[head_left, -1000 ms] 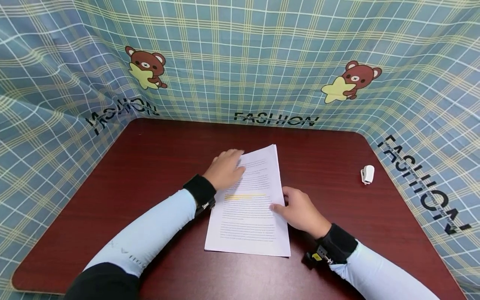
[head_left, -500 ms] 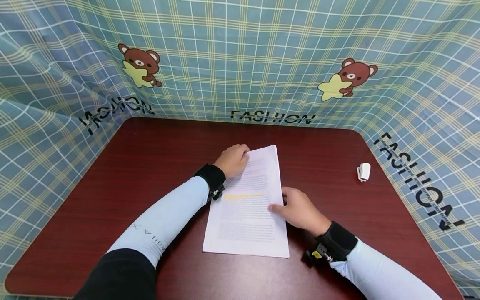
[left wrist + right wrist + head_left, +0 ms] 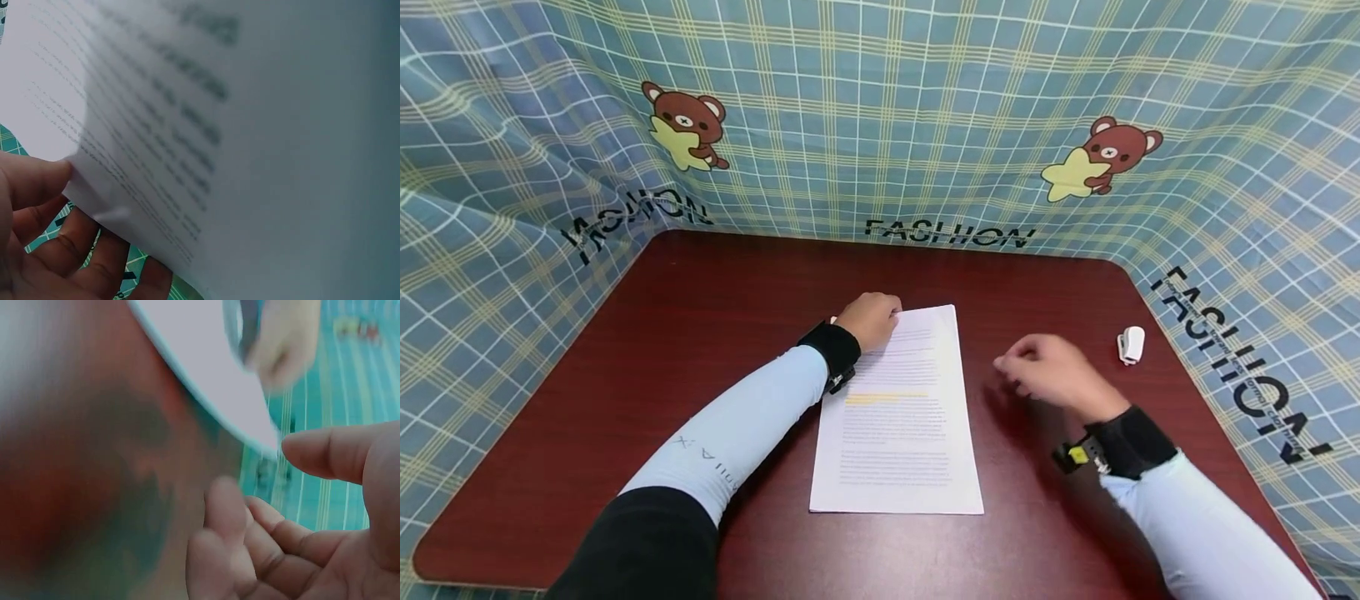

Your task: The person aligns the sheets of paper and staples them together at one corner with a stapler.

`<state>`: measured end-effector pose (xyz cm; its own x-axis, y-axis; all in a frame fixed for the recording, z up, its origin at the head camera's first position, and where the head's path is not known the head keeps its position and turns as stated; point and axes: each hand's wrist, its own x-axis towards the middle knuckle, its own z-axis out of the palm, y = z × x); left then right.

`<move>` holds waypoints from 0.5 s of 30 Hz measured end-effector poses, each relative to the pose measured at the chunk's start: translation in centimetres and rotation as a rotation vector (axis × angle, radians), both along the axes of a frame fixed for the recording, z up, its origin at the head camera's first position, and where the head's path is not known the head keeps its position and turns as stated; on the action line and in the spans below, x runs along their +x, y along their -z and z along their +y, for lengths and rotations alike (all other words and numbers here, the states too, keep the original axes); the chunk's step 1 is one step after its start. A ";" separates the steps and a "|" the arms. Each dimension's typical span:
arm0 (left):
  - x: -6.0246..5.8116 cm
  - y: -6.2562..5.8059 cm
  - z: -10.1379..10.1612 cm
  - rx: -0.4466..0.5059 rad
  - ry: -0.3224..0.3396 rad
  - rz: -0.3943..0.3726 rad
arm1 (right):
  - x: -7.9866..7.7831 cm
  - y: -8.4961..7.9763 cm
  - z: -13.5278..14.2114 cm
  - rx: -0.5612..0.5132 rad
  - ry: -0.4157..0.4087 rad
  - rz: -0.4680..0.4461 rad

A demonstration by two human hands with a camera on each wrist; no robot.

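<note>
A stack of printed paper sheets (image 3: 895, 458), with a yellow highlighted line, lies in the middle of the dark red table. My left hand (image 3: 870, 322) pinches its far edge near the left corner. The left wrist view has the thumb (image 3: 37, 178) on the printed side and the other fingers behind the sheets. To the right of the stack, apart from it, my right hand (image 3: 1051, 373) hovers over the table and holds nothing. Its thumb and loosely bent fingers stand apart in the right wrist view, which is blurred. A small white stapler (image 3: 1131, 345) lies farther right.
The table (image 3: 625, 400) has rounded far corners. A blue checked cloth (image 3: 880, 125) with bears and lettering hangs behind it and along both sides. Both wrists wear black bands with small devices.
My right hand has let go of the stack's right edge and moved right, toward the stapler. My left hand has moved slightly right along the far edge and gripped it.
</note>
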<state>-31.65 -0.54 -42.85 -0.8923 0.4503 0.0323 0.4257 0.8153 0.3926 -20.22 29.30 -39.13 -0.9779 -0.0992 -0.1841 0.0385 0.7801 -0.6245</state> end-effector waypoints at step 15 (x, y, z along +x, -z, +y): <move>-0.3 -0.4 0.9 -0.071 -0.056 0.035 | -3.6 0.4 16.4 0.430 0.335 0.127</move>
<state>-31.93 0.37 -42.48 -0.9148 0.4024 0.0340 0.3915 0.8632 0.3186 -23.83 45.71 -39.54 -0.9601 0.2790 -0.0180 0.2734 0.9235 -0.2690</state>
